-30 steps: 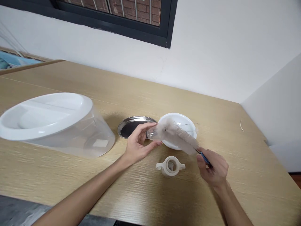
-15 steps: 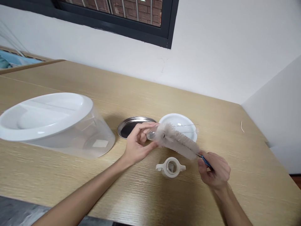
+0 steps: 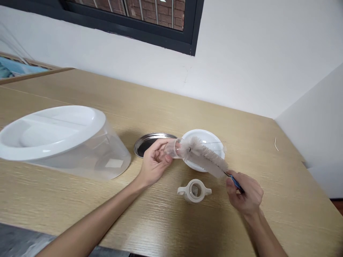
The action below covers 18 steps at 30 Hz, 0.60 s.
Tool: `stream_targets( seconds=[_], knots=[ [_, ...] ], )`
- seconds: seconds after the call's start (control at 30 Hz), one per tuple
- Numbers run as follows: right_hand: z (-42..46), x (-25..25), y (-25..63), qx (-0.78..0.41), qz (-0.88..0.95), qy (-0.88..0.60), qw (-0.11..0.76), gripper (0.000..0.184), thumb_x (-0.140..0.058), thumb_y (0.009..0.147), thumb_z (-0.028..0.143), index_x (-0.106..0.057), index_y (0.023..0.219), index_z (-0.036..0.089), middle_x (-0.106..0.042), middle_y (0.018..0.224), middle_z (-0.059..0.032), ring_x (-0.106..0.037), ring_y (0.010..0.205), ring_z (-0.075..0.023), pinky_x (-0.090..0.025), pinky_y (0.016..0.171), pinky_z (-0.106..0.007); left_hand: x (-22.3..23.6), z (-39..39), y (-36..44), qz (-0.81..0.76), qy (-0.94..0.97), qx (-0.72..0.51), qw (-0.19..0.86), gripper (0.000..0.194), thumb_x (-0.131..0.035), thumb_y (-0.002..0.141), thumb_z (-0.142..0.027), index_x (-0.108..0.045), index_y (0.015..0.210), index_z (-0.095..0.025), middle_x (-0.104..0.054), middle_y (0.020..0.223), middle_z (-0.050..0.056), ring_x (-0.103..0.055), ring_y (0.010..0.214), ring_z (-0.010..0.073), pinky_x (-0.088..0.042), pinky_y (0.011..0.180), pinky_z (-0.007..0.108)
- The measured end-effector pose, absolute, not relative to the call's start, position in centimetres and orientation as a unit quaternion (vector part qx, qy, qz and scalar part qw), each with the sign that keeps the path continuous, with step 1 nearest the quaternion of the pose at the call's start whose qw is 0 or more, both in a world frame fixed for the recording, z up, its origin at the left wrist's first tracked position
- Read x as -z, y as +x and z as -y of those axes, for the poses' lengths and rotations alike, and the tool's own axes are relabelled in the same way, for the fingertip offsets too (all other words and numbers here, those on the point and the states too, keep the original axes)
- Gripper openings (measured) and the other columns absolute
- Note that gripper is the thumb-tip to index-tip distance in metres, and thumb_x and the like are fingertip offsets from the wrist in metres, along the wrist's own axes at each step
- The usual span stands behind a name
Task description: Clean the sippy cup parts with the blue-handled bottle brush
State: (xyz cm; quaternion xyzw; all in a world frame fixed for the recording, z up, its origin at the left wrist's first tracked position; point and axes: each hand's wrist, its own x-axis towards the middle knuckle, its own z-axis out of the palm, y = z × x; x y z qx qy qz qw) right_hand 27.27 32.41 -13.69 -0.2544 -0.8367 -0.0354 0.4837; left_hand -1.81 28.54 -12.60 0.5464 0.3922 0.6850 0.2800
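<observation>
Just one cup [image 3: 174, 148], one brush [image 3: 205, 157] — two hands [image 3: 154, 162] [image 3: 245, 194]

Counted in view: two bare hands [image 3: 154, 162], one clear plastic cup [image 3: 173, 149] and one grey-bristled bottle brush with a blue handle [image 3: 206, 159]. Also counted on the light wood table [image 3: 160, 214]: one round white plate [image 3: 206, 136], one round steel dish [image 3: 139, 147], one white two-handled ring-shaped collar [image 3: 188, 194] and one large clear round container with a white lid [image 3: 80, 150].
</observation>
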Motion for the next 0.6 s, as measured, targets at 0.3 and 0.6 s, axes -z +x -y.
stream_targets(
  seconds=[0.3, 0.6],
  knots=[
    [-32.41, 13.86, 27.44, 0.05, 0.823, -0.267, 0.498, 0.016, -0.061, 0.092, 0.011, -0.066, 0.105, 0.017, -0.062, 0.065, 0.0021, -0.049, 0.046, -0.0084, -0.043, 0.048, -0.024, 12.93, -28.36, -2.05, -0.367, 0.588, -0.672, 0.261, 0.051, -0.08, 0.082, -0.052, -0.068, 0.119, -0.02, -0.075, 0.108, 0.013, -0.074, 0.091, 0.0198, -0.06, 0.072, 0.024],
    [-32.4, 13.88, 28.13, 0.06, 0.783, -0.322, 0.528, 0.013, -0.063, 0.092, 0.013, -0.068, 0.103, 0.018, -0.068, 0.072, -0.0007, -0.054, 0.05, -0.0099, -0.046, 0.049, -0.023, 13.31, -28.02, -1.45, -0.359, 0.625, -0.639, 0.268, 0.048, -0.084, 0.081, -0.037, -0.069, 0.123, -0.023, -0.076, 0.109, 0.012, -0.074, 0.09, 0.019, -0.061, 0.076, 0.026]
  ],
)
